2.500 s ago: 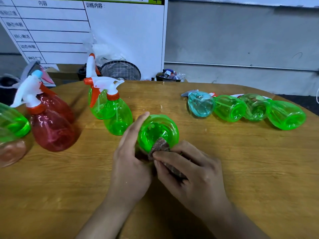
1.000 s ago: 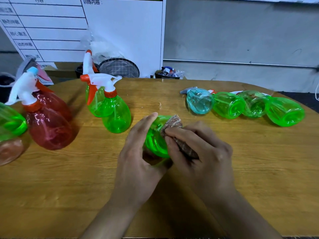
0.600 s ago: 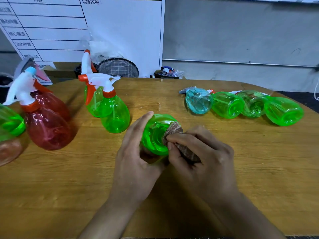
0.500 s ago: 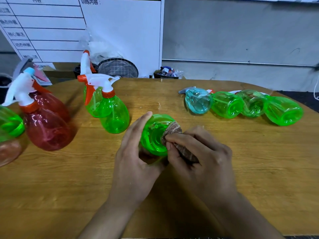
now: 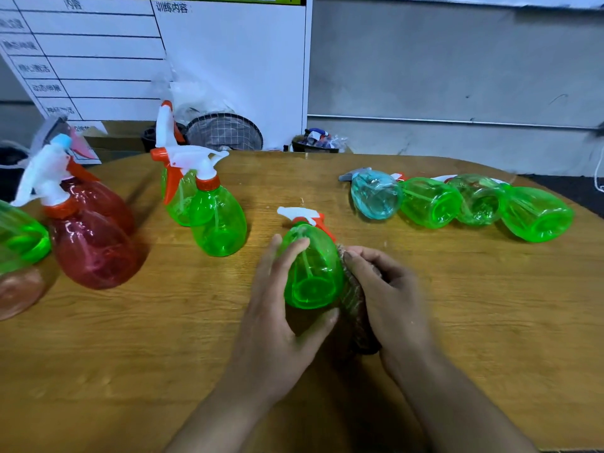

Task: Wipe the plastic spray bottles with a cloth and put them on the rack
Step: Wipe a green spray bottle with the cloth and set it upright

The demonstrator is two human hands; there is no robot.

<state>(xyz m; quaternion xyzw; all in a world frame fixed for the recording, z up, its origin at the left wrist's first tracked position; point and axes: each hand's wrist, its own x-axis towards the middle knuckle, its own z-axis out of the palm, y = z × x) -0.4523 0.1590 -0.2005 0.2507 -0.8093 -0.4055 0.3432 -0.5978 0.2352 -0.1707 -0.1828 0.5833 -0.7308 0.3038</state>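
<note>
A green spray bottle with a white and orange trigger head is tilted over the middle of the wooden table, its base toward me. My left hand grips it, fingers over its left side and thumb under the base. My right hand holds a brown cloth against the bottle's right side. No rack can be made out.
Two green bottles stand upright at centre left. Red bottles and another green one stand at the far left. A blue bottle and three green ones lie in a row at the back right. A mesh basket sits behind the table.
The held bottle has turned so its trigger head now shows at the far end. The cloth has moved from the base rim down along the bottle's right side.
</note>
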